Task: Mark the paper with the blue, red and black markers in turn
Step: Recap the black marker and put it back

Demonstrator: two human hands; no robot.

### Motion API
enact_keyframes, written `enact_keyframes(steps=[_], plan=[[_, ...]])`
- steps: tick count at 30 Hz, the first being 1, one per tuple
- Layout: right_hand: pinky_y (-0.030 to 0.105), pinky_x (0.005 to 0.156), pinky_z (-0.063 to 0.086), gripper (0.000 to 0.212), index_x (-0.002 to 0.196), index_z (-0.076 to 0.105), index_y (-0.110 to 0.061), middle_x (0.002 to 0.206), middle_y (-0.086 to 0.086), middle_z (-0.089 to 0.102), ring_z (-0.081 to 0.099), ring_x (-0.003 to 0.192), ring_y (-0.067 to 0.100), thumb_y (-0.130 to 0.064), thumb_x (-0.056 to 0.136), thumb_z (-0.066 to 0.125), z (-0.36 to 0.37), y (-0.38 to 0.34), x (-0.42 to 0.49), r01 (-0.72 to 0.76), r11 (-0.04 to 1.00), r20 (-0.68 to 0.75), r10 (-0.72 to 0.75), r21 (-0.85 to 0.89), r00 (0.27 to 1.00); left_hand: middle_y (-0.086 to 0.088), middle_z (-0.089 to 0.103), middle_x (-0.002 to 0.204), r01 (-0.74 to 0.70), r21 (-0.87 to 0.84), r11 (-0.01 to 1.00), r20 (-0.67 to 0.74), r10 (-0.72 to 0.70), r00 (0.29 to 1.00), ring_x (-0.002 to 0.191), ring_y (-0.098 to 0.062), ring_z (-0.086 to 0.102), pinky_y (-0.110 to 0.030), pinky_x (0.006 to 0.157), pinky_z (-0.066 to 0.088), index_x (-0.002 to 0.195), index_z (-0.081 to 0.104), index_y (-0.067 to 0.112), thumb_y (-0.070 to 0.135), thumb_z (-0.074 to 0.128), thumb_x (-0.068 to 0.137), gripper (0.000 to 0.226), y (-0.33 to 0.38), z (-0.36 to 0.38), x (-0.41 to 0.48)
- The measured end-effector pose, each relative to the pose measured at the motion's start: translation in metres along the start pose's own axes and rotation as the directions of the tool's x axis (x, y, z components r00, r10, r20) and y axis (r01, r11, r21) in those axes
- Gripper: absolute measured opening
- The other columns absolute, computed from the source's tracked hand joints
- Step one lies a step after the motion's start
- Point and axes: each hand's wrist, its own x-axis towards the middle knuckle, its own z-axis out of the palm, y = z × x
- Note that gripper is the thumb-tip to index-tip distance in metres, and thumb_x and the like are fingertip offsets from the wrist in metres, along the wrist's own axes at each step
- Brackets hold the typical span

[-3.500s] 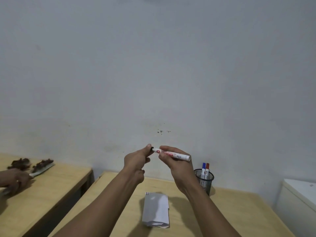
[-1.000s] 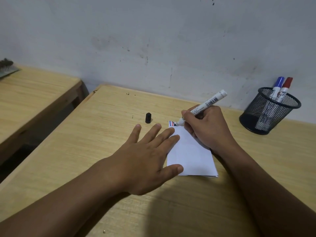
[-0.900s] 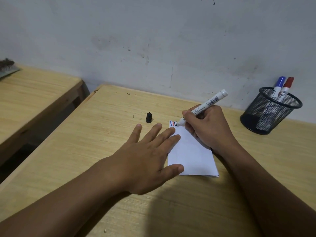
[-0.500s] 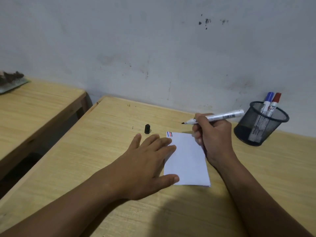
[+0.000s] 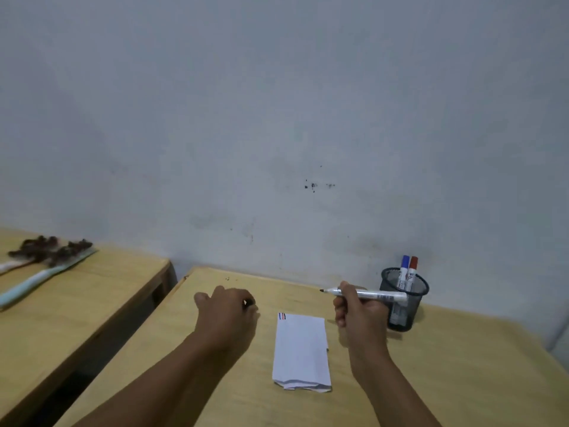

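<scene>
The folded white paper [image 5: 301,349] lies on the wooden table [image 5: 462,371], with short blue, red and black marks [image 5: 281,316] at its top left corner. My right hand [image 5: 357,315] holds the uncapped black marker [image 5: 372,294] level above the table, to the right of the paper, tip pointing left. My left hand [image 5: 228,315] is left of the paper, fingers curled down where the black cap [image 5: 246,303] stood; only a dark bit shows at the fingertips. The blue marker [image 5: 405,263] and red marker [image 5: 413,264] stand capped in the black mesh cup [image 5: 414,300].
A second wooden table [image 5: 77,303] stands to the left across a narrow gap. On it lie two pale-handled brushes with dark bristles [image 5: 49,257]. A bare grey wall [image 5: 277,134] runs right behind both tables.
My right hand lifted the marker off the paper and turned it level. My left hand left the paper and moved up-left onto the cap. The view tilted upward.
</scene>
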Motion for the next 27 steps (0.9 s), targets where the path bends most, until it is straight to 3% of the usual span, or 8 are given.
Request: enact_keyframes(steps=[3, 5, 10, 17, 20, 24, 27], plan=[[0.022, 0.037, 0.037, 0.013, 0.083, 0.068, 0.002, 0.060, 0.011, 0.060, 0.047, 0.042, 0.011, -0.005, 0.093, 0.064, -0.007, -0.031, -0.011, 0.062, 0.997, 0.104, -0.058, -0.043, 0.993, 0.016, 0.072, 0.081, 0.037, -0.340, 0.940, 0.004, -0.038, 0.999, 0.083, -0.004, 0.063, -0.037, 0.083, 0.035, 0.081, 0.068, 0.037, 0.040, 0.063, 0.086, 0.008, 0.018, -0.026, -0.002], [0.023, 0.038, 0.037, 0.012, 0.085, 0.067, 0.002, 0.061, 0.013, 0.060, 0.048, 0.044, 0.013, -0.005, 0.093, 0.063, -0.008, -0.053, -0.017, 0.108, 0.992, 0.173, -0.095, -0.063, 0.980, 0.018, 0.075, 0.080, -0.034, -0.568, 0.823, 0.014, 0.050, 0.999, 0.082, -0.002, 0.068, -0.036, 0.083, 0.048, 0.083, 0.073, 0.036, 0.037, 0.071, 0.083, 0.002, 0.037, -0.049, -0.008], [0.023, 0.042, 0.040, 0.022, 0.085, 0.072, 0.003, 0.060, 0.006, 0.063, 0.051, 0.047, 0.012, -0.014, 0.095, 0.064, -0.003, -0.109, -0.041, 0.223, 0.973, 0.272, -0.198, -0.063, 0.942, 0.011, 0.078, 0.090, -0.209, -0.781, 0.589, -0.081, 0.237, 0.968, 0.089, 0.001, 0.070, -0.011, 0.074, 0.050, 0.097, 0.078, 0.019, 0.014, 0.073, 0.087, 0.012, 0.093, -0.105, -0.034], [0.024, 0.045, 0.042, 0.024, 0.082, 0.074, -0.001, 0.061, 0.007, 0.064, 0.052, 0.049, 0.014, -0.018, 0.096, 0.065, -0.016, -0.171, -0.073, 0.389, 0.919, 0.351, -0.345, -0.063, 0.871, 0.010, 0.078, 0.091, -0.383, -0.758, 0.527, -0.186, 0.388, 0.903, 0.091, 0.001, 0.070, -0.010, 0.074, 0.050, 0.101, 0.078, 0.019, 0.016, 0.073, 0.087, 0.015, 0.144, -0.148, -0.059], [0.022, 0.045, 0.041, 0.028, 0.077, 0.074, -0.007, 0.060, 0.005, 0.061, 0.050, 0.048, 0.012, -0.026, 0.095, 0.066, -0.026, -0.186, -0.080, 0.397, 0.913, 0.375, -0.337, -0.095, 0.864, 0.015, 0.075, 0.083, -0.517, -0.604, 0.606, -0.363, 0.368, 0.856, 0.083, -0.002, 0.066, -0.010, 0.069, 0.047, 0.097, 0.079, 0.029, 0.022, 0.076, 0.084, 0.015, 0.158, -0.151, -0.064], [0.024, 0.046, 0.040, 0.032, 0.084, 0.073, -0.005, 0.061, 0.005, 0.058, 0.049, 0.047, 0.012, -0.035, 0.094, 0.067, -0.037, -0.200, -0.082, 0.356, 0.923, 0.385, -0.278, -0.147, 0.880, 0.025, 0.058, 0.074, -0.647, -0.317, 0.693, -0.586, 0.393, 0.709, 0.072, -0.003, 0.059, -0.036, 0.076, 0.050, 0.100, 0.077, 0.035, 0.030, 0.079, 0.080, 0.021, 0.172, -0.143, -0.069], [0.028, 0.047, 0.041, 0.042, 0.088, 0.072, -0.005, 0.060, 0.004, 0.060, 0.048, 0.046, 0.014, -0.046, 0.091, 0.068, -0.041, -0.201, -0.075, 0.345, 0.921, 0.197, -0.310, -0.180, 0.930, 0.029, 0.058, 0.074, -0.633, -0.254, 0.731, -0.608, 0.389, 0.692, 0.074, -0.004, 0.058, -0.042, 0.081, 0.047, 0.100, 0.076, 0.035, 0.032, 0.078, 0.082, 0.018, 0.182, -0.145, -0.064]])
